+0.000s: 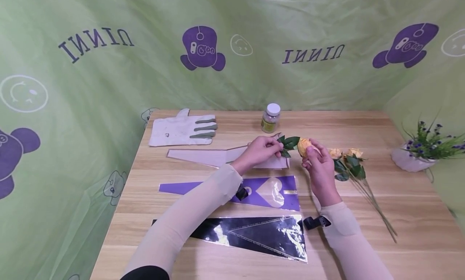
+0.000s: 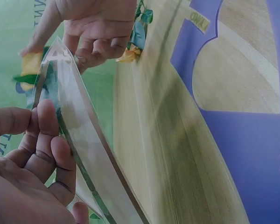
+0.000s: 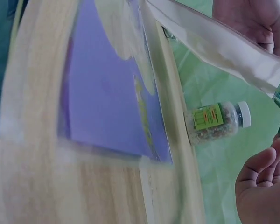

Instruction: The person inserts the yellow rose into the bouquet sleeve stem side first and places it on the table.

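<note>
A yellow artificial rose (image 1: 304,146) with green leaves (image 1: 291,143) lies at the wide end of a pale, clear-edged flower sleeve (image 1: 196,155). My right hand (image 1: 321,171) holds the rose by its bloom, fingers and thumb around the petals. With thumb and fingers my left hand (image 1: 259,153) pinches the sleeve's open end beside the leaves. The left wrist view has the sleeve (image 2: 93,135) raised off the table, its mouth at the rose's leaves. Most of the rose's stem is hidden by the sleeve and my left hand.
Nearer me lie a purple sleeve (image 1: 270,193) with a heart window and a black sleeve (image 1: 250,233). Two more roses (image 1: 354,163) lie at right, beside a potted plant (image 1: 414,159). A white-capped jar (image 1: 270,118) and a glove (image 1: 181,128) are at the back.
</note>
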{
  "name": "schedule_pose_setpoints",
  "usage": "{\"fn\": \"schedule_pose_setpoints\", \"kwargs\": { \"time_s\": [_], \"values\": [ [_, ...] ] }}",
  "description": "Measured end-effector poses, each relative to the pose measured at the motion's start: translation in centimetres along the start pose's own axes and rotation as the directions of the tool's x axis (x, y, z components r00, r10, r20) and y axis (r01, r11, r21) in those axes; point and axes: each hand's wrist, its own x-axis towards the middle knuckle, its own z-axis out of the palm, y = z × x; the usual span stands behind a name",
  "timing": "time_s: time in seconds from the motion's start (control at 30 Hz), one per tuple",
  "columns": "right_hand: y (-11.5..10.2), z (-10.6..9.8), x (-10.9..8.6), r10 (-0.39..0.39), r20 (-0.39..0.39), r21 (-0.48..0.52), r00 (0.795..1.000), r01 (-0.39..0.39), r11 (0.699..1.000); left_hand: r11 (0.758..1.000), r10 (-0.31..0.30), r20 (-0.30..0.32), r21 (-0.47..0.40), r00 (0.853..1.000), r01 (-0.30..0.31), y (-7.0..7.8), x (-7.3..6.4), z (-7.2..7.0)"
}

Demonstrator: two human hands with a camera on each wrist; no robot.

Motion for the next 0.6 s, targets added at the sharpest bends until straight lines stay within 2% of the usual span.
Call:
{"fn": "schedule_pose_setpoints", "kwargs": {
  "time_s": [0.23,0.4,0.6],
  "values": [
    [-0.46,-0.30,-0.24,-0.070,0.039,-0.087,0.997,0.073,0.994,1.000,0.010,0.000,-0.007,1.000,-0.010,0.31,-0.02,-0.20],
    [-0.45,-0.32,-0.21,-0.078,0.057,-0.188,0.995,0.088,0.978,1.000,0.011,0.019,0.001,1.000,-0.011,0.39,-0.18,-0.42],
    [0.05,-0.36,-0.08,-0.079,0.081,-0.299,0.994,0.100,0.949,0.998,0.048,0.046,0.041,0.998,-0.049,0.77,-0.44,-0.56]
  ]
}}
